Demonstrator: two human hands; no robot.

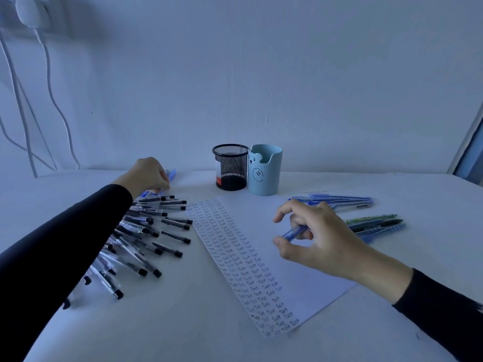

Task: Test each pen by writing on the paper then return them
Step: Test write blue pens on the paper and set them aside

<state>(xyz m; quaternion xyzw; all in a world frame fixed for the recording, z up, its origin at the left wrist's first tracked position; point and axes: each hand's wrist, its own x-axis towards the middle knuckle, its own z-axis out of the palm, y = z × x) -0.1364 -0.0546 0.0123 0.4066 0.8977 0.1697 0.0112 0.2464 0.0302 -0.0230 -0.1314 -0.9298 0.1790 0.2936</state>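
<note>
I see a clear blue pen [294,232] pinched between thumb and fingers of the right hand [321,236], just above the paper [300,278] (rows of "Test" fill its left side). Behind it, the mesh cup [230,167] shows something red and white through its wall; the bear cup [265,169] hides its inside. The pen slants from low left to upper right. The left hand [146,175] curls onto loose pens [171,175]; I cannot tell its grip.

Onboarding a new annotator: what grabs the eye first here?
The sheet of paper at centre stands out, its left strip packed with columns of the handwritten word Test. Left of it, a big fan of black-capped pens lies on the table, partly under the left sleeve. The right hand holds a blue pen above the blank part of the paper.
</note>
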